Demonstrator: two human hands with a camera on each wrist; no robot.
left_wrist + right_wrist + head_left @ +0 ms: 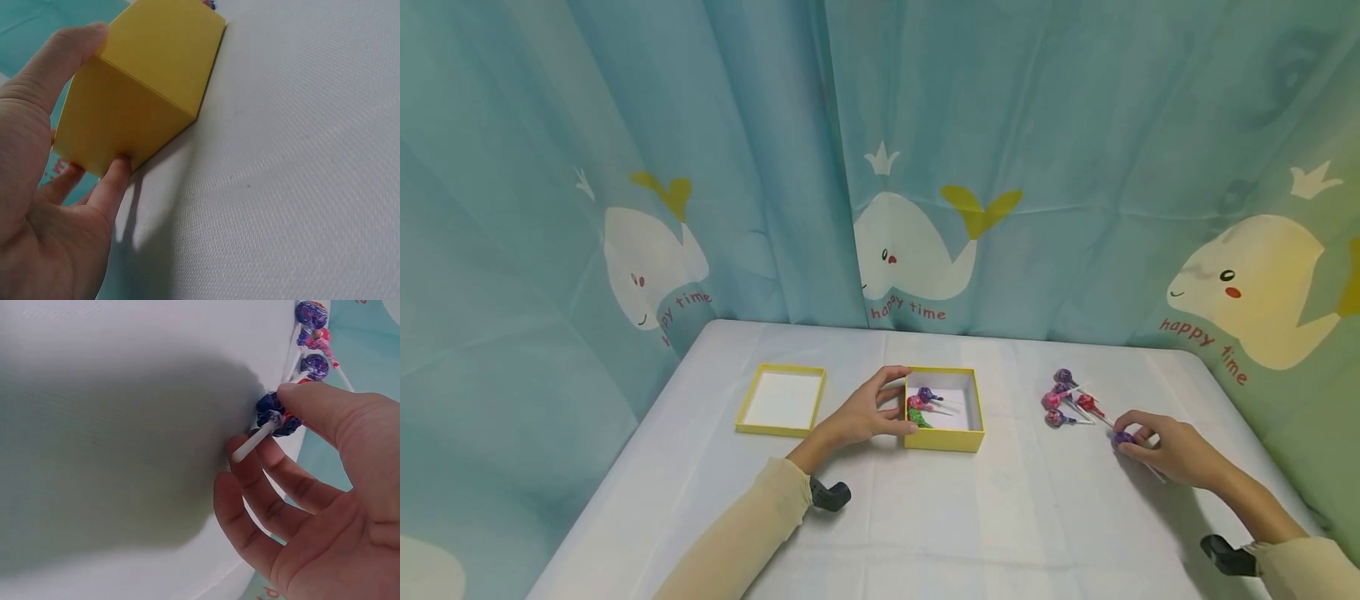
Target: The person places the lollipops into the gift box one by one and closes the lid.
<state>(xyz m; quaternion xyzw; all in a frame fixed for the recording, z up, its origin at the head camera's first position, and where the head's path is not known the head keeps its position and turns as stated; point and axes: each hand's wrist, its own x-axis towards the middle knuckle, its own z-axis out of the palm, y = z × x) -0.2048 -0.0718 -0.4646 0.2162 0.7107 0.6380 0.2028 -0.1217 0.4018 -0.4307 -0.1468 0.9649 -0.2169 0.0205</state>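
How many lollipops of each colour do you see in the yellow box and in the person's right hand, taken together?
Purple: 2, the boxed purple lollipop and the held purple lollipop in the right hand
Pink: 1, the pink lollipop in the yellow box
Green: 1, the green lollipop beside it
Total visible: 4

Covered and cropped
Right hand [1178, 451] partly hides a purple-wrapped lollipop [1123, 437]; frame edge cuts the rightmost whale print [1262, 292].
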